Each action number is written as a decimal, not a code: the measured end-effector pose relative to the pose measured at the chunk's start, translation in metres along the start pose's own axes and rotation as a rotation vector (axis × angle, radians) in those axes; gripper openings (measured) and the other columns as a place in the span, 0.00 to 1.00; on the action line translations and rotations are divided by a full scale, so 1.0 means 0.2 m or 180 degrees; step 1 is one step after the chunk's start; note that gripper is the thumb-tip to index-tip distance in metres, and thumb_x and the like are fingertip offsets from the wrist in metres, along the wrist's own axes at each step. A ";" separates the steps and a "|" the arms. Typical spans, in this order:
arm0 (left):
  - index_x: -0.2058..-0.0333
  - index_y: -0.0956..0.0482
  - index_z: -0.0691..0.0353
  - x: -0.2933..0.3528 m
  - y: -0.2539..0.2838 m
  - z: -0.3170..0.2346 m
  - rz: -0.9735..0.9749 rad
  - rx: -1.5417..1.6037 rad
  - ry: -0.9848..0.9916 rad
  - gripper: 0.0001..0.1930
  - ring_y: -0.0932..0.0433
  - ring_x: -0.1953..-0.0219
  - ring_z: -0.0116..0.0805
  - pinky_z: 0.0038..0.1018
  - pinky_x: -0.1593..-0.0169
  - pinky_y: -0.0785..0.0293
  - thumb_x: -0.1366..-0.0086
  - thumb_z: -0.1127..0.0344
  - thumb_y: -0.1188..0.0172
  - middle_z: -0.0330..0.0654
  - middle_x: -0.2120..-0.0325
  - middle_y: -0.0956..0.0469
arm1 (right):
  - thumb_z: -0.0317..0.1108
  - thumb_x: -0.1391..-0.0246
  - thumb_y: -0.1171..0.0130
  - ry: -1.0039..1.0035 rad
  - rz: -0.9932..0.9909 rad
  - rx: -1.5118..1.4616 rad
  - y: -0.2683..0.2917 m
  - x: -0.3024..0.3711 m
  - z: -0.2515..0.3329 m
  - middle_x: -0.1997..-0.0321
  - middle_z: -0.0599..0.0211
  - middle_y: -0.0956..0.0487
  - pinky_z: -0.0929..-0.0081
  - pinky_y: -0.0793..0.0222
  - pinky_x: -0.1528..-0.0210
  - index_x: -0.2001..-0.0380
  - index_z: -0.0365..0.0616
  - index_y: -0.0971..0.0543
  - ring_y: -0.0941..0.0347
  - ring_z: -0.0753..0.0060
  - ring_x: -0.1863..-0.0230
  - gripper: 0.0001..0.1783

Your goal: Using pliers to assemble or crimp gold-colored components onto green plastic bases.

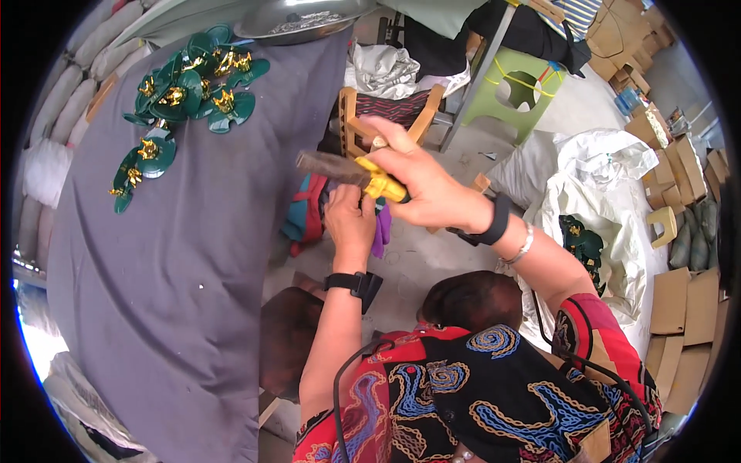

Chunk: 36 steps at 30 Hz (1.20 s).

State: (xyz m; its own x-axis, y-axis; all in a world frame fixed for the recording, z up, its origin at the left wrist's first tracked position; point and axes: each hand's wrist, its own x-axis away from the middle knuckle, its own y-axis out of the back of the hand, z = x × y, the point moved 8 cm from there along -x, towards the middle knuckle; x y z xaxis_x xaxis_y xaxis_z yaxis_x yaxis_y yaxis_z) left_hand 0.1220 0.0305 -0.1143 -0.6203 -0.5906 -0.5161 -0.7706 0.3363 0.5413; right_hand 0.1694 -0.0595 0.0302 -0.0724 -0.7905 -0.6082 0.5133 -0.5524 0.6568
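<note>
In my right hand [432, 181] is a yellow-handled tool [384, 184] with a flat, brownish, blunt-ended front part; its exact kind is unclear. The hand closes round it, and its front points left, above my other hand. My left hand [351, 220] reaches down just below the tool, fingers curled together. Whatever those fingers pinch is hidden. Red and teal cloth [310, 207] lies beside the left fingers, and a strip of purple cloth [381, 233] hangs on their other side. A wooden frame [351, 127] with patterned dark fabric stands just beyond both hands.
Left is a table under grey cloth [170, 309], bearing several glossy dark green pieces with gold centres [174, 96]. A metal basin [301, 19] sits at its far end. A green stool [513, 96], white sacks [610, 162] and cardboard boxes [683, 309] stand right.
</note>
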 end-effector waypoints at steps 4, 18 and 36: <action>0.60 0.20 0.62 0.00 0.01 -0.03 -0.0167 0.0157 0.0002 0.15 0.25 0.62 0.46 0.40 0.60 0.31 0.44 0.62 0.36 0.43 0.67 0.22 | 0.23 0.61 0.41 -0.0382 -0.0294 0.1394 0.43 -0.16 0.16 0.58 0.55 0.27 0.64 0.32 0.53 0.53 0.40 0.29 0.28 0.56 0.57 0.25; 0.62 0.21 0.65 0.00 0.06 -0.09 -0.0256 0.0148 -0.0215 0.12 0.24 0.62 0.51 0.39 0.58 0.28 0.45 0.68 0.37 0.50 0.68 0.22 | 0.23 0.66 0.41 -0.1135 0.0382 0.1086 0.32 0.05 -0.02 0.46 0.39 0.33 0.55 0.36 0.46 0.58 0.34 0.32 0.35 0.40 0.45 0.25; 0.46 0.30 0.67 -0.12 -0.26 -1.03 0.1967 0.2834 0.0228 0.22 0.28 0.48 0.37 0.35 0.46 0.29 0.31 0.56 0.49 0.49 0.49 0.28 | 0.24 0.67 0.40 -0.0366 -0.0913 0.0770 0.60 0.28 0.75 0.60 0.52 0.36 0.60 0.35 0.55 0.64 0.32 0.28 0.36 0.49 0.58 0.21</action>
State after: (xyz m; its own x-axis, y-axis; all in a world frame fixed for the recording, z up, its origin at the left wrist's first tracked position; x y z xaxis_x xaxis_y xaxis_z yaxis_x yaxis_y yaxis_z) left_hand 0.2076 -0.1229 0.0066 -0.9497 -0.1683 -0.2640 -0.1755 0.9845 0.0037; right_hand 0.0989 -0.2100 0.1417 -0.2861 -0.6119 -0.7374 0.2429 -0.7907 0.5619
